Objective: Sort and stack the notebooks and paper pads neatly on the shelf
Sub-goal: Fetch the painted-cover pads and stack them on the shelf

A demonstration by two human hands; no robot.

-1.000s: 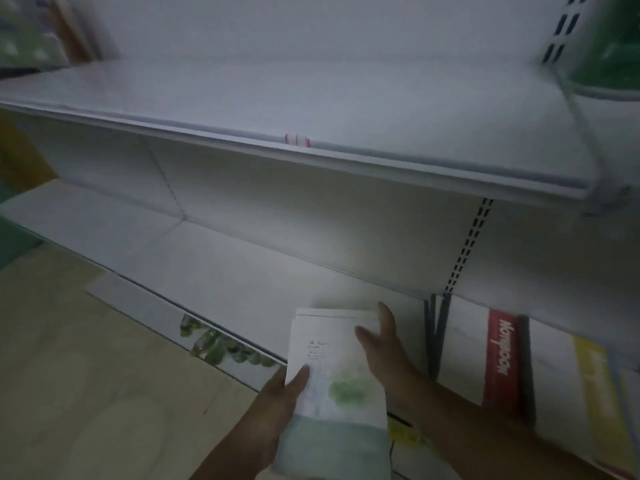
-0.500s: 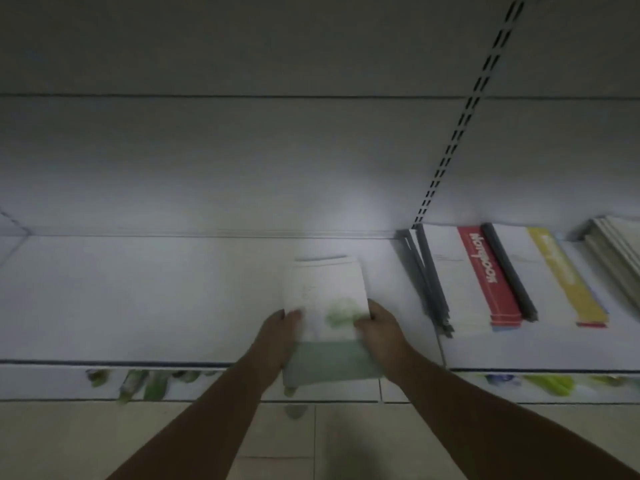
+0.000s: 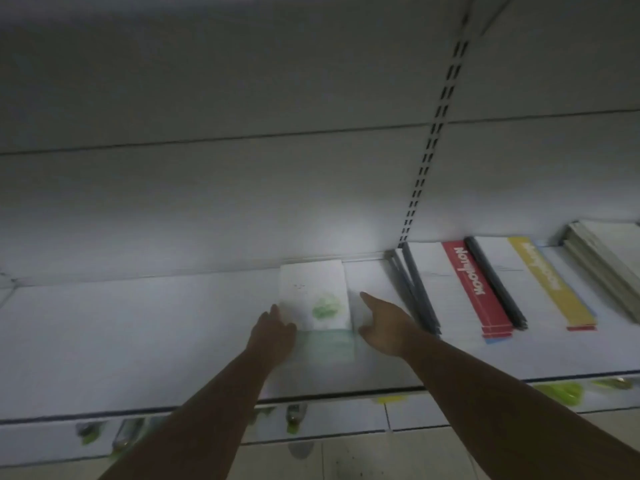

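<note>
Shelf (image 3: 138,341) now with paper pad (image 3: 313,296) flat, farther back; left hand (image 3: 273,329), right hand (image 3: 384,323) both open beside it.

Shelf (image 3: 138,341): white, dimmer grey toward the back. Notepad (image 3: 313,292): white cover, green blotch, pale green band at the near end. Red-strip notebook (image 3: 474,289): white, red strip with white lettering, dark grey spine. Yellow-strip notebook (image 3: 550,282): white, yellow strip, lettering blurred. Pad stack (image 3: 602,265): grey-white. Slotted upright (image 3: 436,123): paired dark slots. Edge labels (image 3: 557,393): green. Floor (image 3: 346,459): beige tile.
</note>
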